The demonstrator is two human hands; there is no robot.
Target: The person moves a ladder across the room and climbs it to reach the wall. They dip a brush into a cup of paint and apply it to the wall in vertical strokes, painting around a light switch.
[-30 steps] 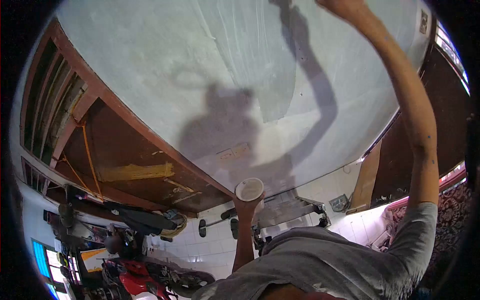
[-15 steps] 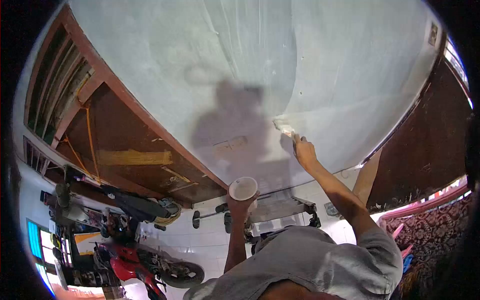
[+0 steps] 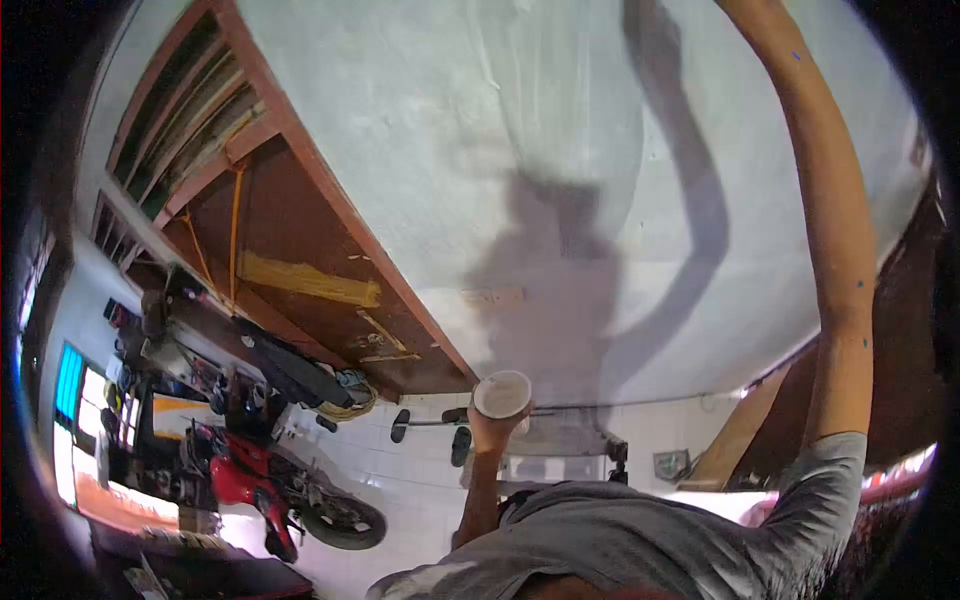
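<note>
My left hand [image 3: 487, 432] is shut around a small white cup [image 3: 502, 393], held up at the lower middle of the view in front of a pale painted wall [image 3: 420, 130]. My right arm [image 3: 835, 220] stretches straight up along the right side of the wall. Its hand passes beyond the top edge of the view and is hidden. The shadow of my body and raised arm [image 3: 690, 200] falls on the wall. A band of fresher, lighter paint [image 3: 560, 110] runs down the wall's middle.
A brown wooden door frame and panel [image 3: 300, 250] borders the wall on the left. A red motorcycle [image 3: 250, 480] stands on the white tiled floor [image 3: 420, 480]. A metal stand [image 3: 560, 445] sits under the cup, a wooden plank [image 3: 735, 435] leans at right.
My right hand, which held a brush low against the wall half a second ago, has swung up out of view. The cup in my left hand stayed about level. The view tilted.
</note>
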